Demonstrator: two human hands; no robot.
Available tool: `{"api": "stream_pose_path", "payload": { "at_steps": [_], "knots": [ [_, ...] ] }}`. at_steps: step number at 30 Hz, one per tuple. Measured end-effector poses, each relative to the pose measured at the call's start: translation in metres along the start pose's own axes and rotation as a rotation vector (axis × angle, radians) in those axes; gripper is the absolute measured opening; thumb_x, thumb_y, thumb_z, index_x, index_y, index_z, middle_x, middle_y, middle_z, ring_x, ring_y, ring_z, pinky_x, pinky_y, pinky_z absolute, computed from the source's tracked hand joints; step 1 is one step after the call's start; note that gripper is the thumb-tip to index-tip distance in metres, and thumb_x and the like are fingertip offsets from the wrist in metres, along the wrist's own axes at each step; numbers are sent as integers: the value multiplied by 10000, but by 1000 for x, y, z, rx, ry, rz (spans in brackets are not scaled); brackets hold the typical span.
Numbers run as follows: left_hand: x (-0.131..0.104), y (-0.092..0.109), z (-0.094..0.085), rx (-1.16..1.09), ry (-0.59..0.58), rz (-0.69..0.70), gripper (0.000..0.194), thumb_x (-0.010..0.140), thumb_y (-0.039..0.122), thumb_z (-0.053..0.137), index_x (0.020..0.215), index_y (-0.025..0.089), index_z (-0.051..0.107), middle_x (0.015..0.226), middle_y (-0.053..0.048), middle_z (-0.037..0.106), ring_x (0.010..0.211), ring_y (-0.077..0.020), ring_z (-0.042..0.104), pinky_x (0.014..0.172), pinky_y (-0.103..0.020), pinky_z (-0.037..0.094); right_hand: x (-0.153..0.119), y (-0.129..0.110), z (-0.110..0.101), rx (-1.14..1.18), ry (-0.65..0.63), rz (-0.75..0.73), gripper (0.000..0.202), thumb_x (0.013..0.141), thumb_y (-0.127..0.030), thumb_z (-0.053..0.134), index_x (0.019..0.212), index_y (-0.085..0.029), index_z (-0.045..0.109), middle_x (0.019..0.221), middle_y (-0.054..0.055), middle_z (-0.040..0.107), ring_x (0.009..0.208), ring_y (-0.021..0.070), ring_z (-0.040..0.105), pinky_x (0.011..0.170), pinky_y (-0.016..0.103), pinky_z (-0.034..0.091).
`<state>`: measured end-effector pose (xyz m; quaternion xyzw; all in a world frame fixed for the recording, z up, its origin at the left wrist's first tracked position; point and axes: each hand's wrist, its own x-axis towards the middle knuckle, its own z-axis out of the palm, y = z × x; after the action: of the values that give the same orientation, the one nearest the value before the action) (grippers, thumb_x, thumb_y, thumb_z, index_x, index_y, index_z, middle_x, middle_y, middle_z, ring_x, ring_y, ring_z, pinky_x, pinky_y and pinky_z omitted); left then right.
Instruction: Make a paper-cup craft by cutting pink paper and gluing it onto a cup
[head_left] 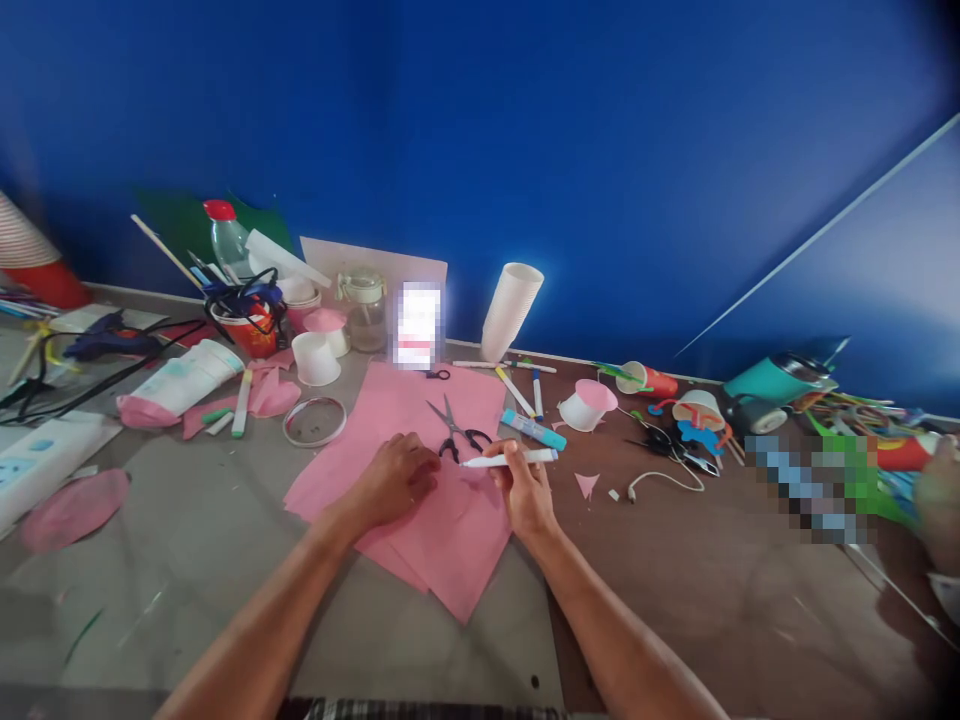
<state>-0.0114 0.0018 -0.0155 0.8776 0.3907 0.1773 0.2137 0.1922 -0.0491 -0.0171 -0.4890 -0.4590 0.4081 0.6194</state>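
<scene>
Pink paper sheets [465, 560] lie overlapped on the table in front of me. My left hand [396, 478] rests on them, palm down, its fingers slightly bent and holding nothing I can see. Between the fingers and thumb of my right hand [525, 495] is a white marker [517, 458], held nearly level over the paper with its tip pointing left. Black-handled scissors [454, 432] lie on the paper just beyond both hands, blades partly apart. A light-blue glue stick [534, 430] is beyond my right hand.
White paper cups [512, 312] lean stacked by the blue wall. Left of the paper are a tape roll [315, 422], a small white cup [315, 358] and a power strip [45, 460]. To the right lie a pink-topped cup [589, 404] and a white cable [667, 480]. Another person's hand [941, 500] is at the right edge.
</scene>
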Motion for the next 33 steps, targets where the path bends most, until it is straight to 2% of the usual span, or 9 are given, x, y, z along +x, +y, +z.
{"api": "stream_pose_path", "payload": {
  "at_steps": [2, 4, 8, 13, 16, 24, 33],
  "knots": [
    [-1, 2, -3, 25, -51, -36, 214, 815, 245, 626, 1016, 193, 679, 1003, -90, 627, 972, -255, 560, 884, -405, 443, 2, 2, 1, 88, 31, 85, 433, 813, -586, 623, 667, -179, 633, 521, -49, 433, 436, 64, 313, 436, 239, 245],
    [-1, 5, -6, 38, -101, -63, 282, 783, 270, 672, 1056, 199, 666, 1050, -91, 620, 1015, -270, 554, 912, -421, 432, 2, 2, 2, 108, 16, 110, 404, 769, -564, 679, 659, -181, 615, 529, -50, 438, 437, 59, 304, 433, 239, 219],
    [-2, 9, -10, 62, -147, -75, 343, 775, 293, 692, 1103, 207, 640, 1093, -90, 616, 1053, -280, 546, 938, -435, 416, -3, 0, 4, 24, -94, 80, 376, 798, -551, 642, 693, -193, 592, 471, -72, 360, 438, 77, 297, 435, 243, 226],
    [-2, 9, -10, 89, -155, -63, 355, 782, 311, 700, 1115, 219, 617, 1137, -84, 606, 1076, -273, 539, 945, -421, 412, -8, -5, 8, -203, -198, -29, 304, 863, -453, 566, 704, -193, 568, 576, -36, 437, 523, 102, 366, 503, 256, 310],
    [-2, 10, -10, 96, -165, -63, 370, 780, 327, 715, 1118, 223, 607, 1146, -79, 605, 1084, -267, 537, 944, -410, 412, -10, -6, 12, -260, -232, -39, 275, 871, -415, 538, 709, -194, 564, 589, -33, 438, 535, 110, 374, 512, 258, 322],
    [-1, 12, -12, 114, -205, -74, 443, 760, 378, 740, 1149, 234, 584, 1159, -76, 597, 1093, -266, 533, 951, -414, 403, -10, 2, 17, -300, -231, -44, 255, 869, -392, 525, 709, -198, 569, 609, -13, 496, 563, 133, 446, 539, 266, 375],
    [-1, 12, -13, 94, -206, -73, 437, 756, 351, 737, 1145, 218, 587, 1171, -83, 593, 1095, -277, 520, 953, -423, 389, -11, 0, 17, -358, -258, -57, 230, 884, -357, 513, 735, -196, 582, 587, -22, 506, 528, 123, 431, 501, 257, 363]
  ]
}}
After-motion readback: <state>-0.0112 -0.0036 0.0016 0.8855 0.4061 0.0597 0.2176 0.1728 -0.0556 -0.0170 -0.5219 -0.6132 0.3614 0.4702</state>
